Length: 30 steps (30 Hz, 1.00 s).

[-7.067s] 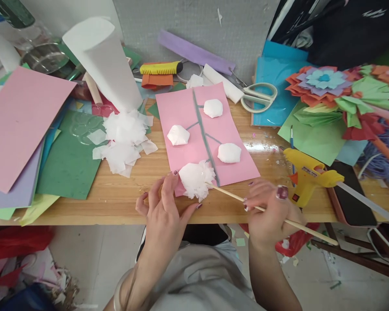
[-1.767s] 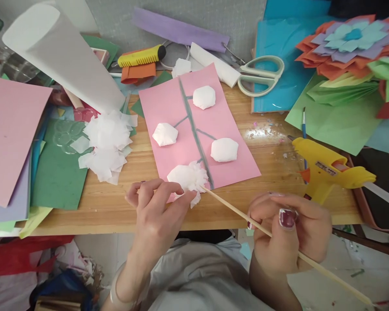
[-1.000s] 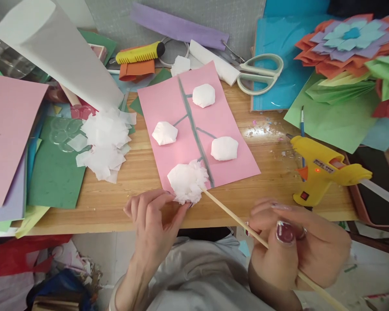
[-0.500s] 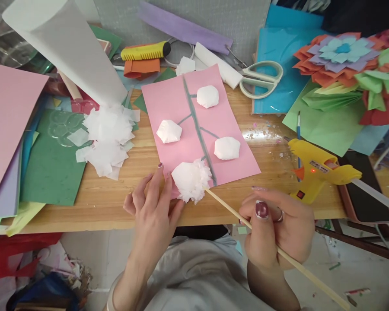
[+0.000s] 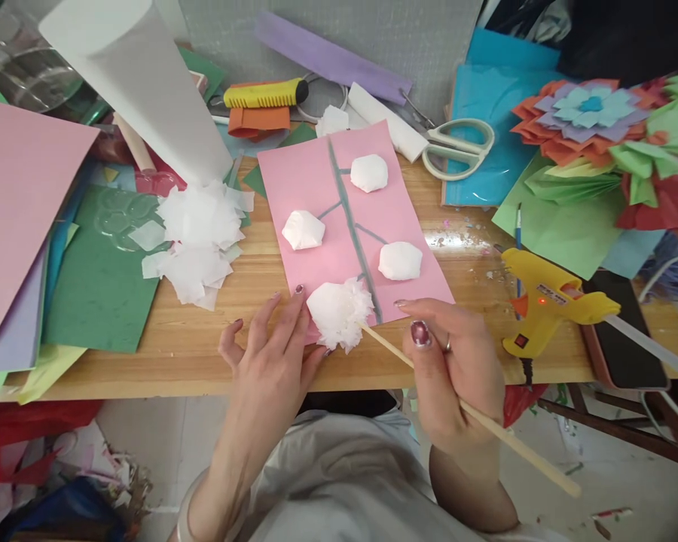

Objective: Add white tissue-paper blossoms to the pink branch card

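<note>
A pink sheet of paper (image 5: 310,169) lies near the table's front edge, with a dark green painted stem (image 5: 347,218) and side branches. Three smooth white paper puffs (image 5: 400,260) sit by the branches. At the lower left of the sheet is a white puff with ruffled tissue petals (image 5: 344,312) over its right part. My left hand (image 5: 271,354) rests with fingers spread at the sheet's lower left corner, fingertips beside the ruffled puff. In my right hand (image 5: 452,369) a thin wooden stick (image 5: 520,444) is gripped, its tip touching the petals' right side.
White tissue squares (image 5: 197,218) are piled at the left, beside green paper (image 5: 102,293). A yellow hot glue gun (image 5: 542,297) with its red light on stands at the right, near a phone (image 5: 627,346). Scissors (image 5: 463,147) and a yellow cutter (image 5: 265,93) lie behind.
My right hand has moved left and slightly up along the stick, closer to the sheet. The stick's tip stays at the ruffled puff. My left hand keeps its place; the view has shifted a little.
</note>
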Motion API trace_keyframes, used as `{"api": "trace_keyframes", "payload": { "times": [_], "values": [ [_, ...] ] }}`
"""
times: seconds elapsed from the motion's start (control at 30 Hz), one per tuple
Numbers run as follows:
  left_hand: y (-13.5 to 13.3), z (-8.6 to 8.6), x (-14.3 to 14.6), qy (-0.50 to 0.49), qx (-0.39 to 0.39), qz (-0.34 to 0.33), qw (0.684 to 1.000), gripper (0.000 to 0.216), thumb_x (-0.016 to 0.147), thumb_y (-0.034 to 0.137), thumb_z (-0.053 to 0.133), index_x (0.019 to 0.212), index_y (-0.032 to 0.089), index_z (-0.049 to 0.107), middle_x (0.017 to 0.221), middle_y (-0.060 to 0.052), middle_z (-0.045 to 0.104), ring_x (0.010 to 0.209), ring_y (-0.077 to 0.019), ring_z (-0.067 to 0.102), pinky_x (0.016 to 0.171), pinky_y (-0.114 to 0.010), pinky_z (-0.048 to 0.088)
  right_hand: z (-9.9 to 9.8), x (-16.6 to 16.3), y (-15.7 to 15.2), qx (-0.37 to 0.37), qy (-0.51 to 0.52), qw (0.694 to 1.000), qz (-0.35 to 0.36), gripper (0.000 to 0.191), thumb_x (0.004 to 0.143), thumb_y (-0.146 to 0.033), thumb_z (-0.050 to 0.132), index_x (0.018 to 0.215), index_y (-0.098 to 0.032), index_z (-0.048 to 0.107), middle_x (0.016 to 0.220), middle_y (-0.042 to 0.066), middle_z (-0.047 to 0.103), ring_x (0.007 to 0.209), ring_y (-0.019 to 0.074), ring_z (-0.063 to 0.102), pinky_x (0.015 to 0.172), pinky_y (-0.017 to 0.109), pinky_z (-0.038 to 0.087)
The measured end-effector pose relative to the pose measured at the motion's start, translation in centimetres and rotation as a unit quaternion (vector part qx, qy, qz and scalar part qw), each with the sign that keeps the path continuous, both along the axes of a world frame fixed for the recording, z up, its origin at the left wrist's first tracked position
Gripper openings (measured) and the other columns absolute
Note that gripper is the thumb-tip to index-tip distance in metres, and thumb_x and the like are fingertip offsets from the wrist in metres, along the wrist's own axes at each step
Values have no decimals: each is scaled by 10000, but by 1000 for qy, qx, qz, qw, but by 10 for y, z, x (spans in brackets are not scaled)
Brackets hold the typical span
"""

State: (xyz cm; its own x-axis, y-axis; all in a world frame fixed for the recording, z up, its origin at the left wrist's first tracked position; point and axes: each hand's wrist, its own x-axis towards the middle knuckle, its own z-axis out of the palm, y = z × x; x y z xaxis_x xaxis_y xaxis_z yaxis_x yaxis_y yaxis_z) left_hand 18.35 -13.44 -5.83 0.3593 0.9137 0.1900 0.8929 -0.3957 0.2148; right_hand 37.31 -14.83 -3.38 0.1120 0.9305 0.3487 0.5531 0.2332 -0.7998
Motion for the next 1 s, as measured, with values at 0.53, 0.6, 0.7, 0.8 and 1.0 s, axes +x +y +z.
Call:
{"api": "trace_keyframes", "payload": {
  "times": [0.53,0.6,0.7,0.8,1.0],
  "values": [
    [-9,-10,0,-14,10,11,1000,401,978,239,485,1373,176,525,1465,-136,543,1302,-342,519,1090,-563,192,-8,-6,-8,83,210,967,-121,186,919,-181,558,1102,-204,586,508,-100,460,394,94,400,451,248,332],
    [-10,-11,0,-14,16,12,1000,399,981,239,481,1370,167,524,1465,-136,542,1300,-340,520,1091,-563,189,-15,-6,-8,76,185,973,-113,188,937,-204,548,1122,-205,580,537,-93,464,418,92,412,455,240,326],
    [-10,-12,-1,-18,19,10,1000,405,979,239,485,1375,158,516,1462,-135,548,1300,-339,521,1092,-566,190,-20,-4,-8,67,163,980,-96,200,955,-216,525,1151,-209,568,574,-85,473,443,90,417,470,239,334],
    [-9,-13,-2,-24,20,5,999,417,979,246,489,1388,166,508,1461,-138,547,1301,-340,523,1094,-569,191,-21,-4,-8,52,139,985,-87,216,967,-238,503,1172,-206,560,599,-71,478,462,102,425,476,256,346],
    [-8,-15,-4,-29,16,-4,999,440,985,251,478,1419,177,487,1462,-148,542,1309,-325,527,1121,-585,158,-25,-5,-4,24,131,990,-52,198,978,-277,480,1138,-208,573,577,-79,429,464,104,410,470,258,352]
  ]
}}
